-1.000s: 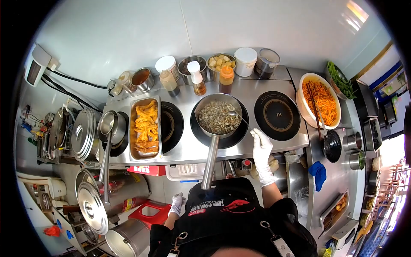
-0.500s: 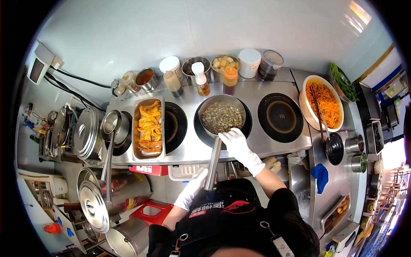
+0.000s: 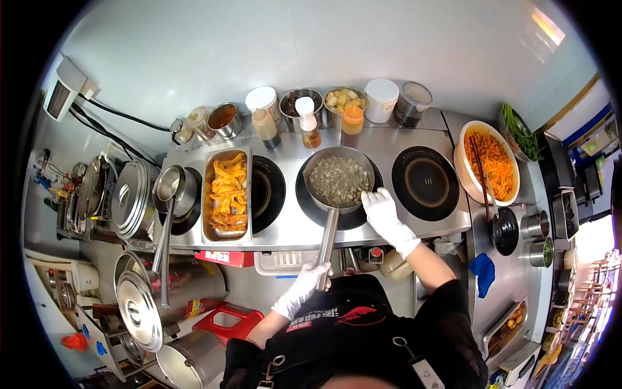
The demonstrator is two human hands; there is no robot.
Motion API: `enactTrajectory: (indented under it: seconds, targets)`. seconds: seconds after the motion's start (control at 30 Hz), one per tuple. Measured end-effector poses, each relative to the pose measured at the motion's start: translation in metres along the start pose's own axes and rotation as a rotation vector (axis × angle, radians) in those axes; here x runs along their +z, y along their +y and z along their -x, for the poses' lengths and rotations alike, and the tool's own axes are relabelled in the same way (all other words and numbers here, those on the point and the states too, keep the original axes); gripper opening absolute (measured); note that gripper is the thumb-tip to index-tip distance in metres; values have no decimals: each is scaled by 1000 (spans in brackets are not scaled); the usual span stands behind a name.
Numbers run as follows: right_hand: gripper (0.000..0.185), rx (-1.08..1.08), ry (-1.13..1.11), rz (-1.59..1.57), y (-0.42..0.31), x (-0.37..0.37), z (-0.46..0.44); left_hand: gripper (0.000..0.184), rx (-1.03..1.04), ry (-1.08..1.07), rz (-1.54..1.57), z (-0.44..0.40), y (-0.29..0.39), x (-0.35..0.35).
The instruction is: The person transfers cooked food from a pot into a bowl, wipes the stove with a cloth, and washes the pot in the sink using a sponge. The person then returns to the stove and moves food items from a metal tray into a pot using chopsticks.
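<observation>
In the head view a steel saucepan (image 3: 356, 209) sits on a round black induction hob (image 3: 302, 203), with small, pale diced pieces (image 3: 338, 176) in liquid inside it. Its long handle points toward my body. Near the handle's lower end, my left hand (image 3: 307, 285), in a white glove, is closed around it. My right hand (image 3: 387, 217), also gloved in white, is at the pan's right front rim with its fingers drawn together. Whether those fingers pinch the rim or a small thing cannot be made out.
Left of the pan stands a steel tray (image 3: 248, 223) of orange-yellow strips. Behind are a squeeze bottle (image 3: 352, 121), a white-topped bottle (image 3: 307, 123) and several tubs. On the right are another hob (image 3: 426, 183), a bowl (image 3: 460, 161) of shredded carrot and a black ladle (image 3: 505, 231).
My right hand has moved right along the pan's rim, away from the handle. My left hand has closed around the handle's end. The pieces in the pan have shifted.
</observation>
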State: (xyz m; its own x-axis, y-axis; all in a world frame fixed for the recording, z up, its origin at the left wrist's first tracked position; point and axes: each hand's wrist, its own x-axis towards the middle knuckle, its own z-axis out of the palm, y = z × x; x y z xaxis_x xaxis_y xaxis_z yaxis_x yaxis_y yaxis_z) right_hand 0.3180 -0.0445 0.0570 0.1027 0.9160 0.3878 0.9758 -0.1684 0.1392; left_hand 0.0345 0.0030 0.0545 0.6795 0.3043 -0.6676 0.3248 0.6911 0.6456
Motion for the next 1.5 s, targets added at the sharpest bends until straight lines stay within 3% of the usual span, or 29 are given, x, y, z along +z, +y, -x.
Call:
enactTrajectory:
  seconds: [0.07,0.2,0.3,0.43,0.57,0.7,0.9,1.03,1.17,1.27,1.33,1.5]
  targets:
    - [30,49,-38,-99,-16,-15,10,23,-9,1,5,-2,0,-2]
    - [24,-50,86,-147,-47,-12,-1,28,-36,-20,21,-9,-7,-9]
    - [25,-89,81,-14,-48,11,-25,25,-28,10,-13,-3,1,-5]
    - [21,15,124,58,-20,26,-33,23,-45,7,-1,-1,4,-4]
    - [23,23,22,-27,-10,-4,-19,24,-32,24,-26,-2,2,-4]
    - [24,109,154,-42,-4,-12,-28,26,-37,1,-11,-1,1,-5]
    - [15,298,62,77,-14,33,-57,23,-22,51,-27,1,7,1]
    - [19,244,69,39,-37,47,-76,22,-19,44,-34,2,9,2]
    - [30,-102,-20,-106,-47,36,-67,21,-16,27,-23,-1,5,-3]
    - [29,-254,-87,-107,-34,1,-47,21,-23,2,-23,0,7,-3]
    - [22,-480,-33,-109,-11,-14,-29,21,-29,2,-14,0,9,-2]
    - [26,-253,20,-131,29,-69,-16,26,-20,-35,-21,-2,5,-7]
